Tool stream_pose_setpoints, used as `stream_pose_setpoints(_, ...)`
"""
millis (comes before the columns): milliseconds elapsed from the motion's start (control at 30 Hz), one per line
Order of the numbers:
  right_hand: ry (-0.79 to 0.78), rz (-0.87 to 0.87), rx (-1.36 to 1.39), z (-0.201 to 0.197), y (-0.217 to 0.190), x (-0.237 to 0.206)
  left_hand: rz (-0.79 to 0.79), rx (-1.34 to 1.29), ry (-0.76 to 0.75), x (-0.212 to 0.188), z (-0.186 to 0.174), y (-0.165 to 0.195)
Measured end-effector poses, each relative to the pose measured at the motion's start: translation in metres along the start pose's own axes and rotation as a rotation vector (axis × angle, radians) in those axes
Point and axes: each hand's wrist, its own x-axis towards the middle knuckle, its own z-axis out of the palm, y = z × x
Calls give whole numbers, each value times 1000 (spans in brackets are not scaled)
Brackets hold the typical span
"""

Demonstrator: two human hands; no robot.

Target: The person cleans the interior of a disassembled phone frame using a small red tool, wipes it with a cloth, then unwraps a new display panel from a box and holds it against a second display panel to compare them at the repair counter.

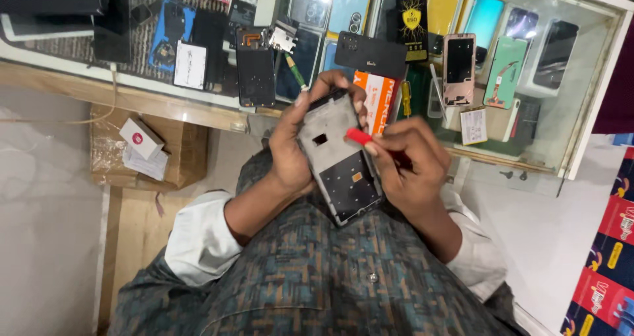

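Your left hand [289,152] fingers wrap one grey rectangular phone frame [338,161]; your right hand [411,166] fingers pinch one red plastic pry tool [360,136] against it.

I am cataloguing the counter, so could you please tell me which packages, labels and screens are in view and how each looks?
Small white box: on the brown carton at left, red round mark.
Black pouch: in the glass case, top centre, yellow shield design.
Orange-and-white pack: behind the hands, upright.
White label card: on the counter, left, rectangular.
Dark phone screen: lying flat beside that card.
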Motion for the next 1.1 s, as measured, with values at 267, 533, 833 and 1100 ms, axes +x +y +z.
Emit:
stream_pose_setpoints(267, -156, 50, 87, -26, -13, -15, -7, -76, -1, 1, -15, -3)
stream_pose_setpoints(533, 255, 93, 441, -6, 37, -16, -137, -151, 75, 12, -14, -9)
stream_pose_setpoints(833, 224, 409, -216, -21, 150, -45, -300, 133, 187, 14, -48, 0)
stream_pose_setpoints(1100, 188, 237, -591, -2, 165, -8, -521, 237, 270, 12, -69, -5)
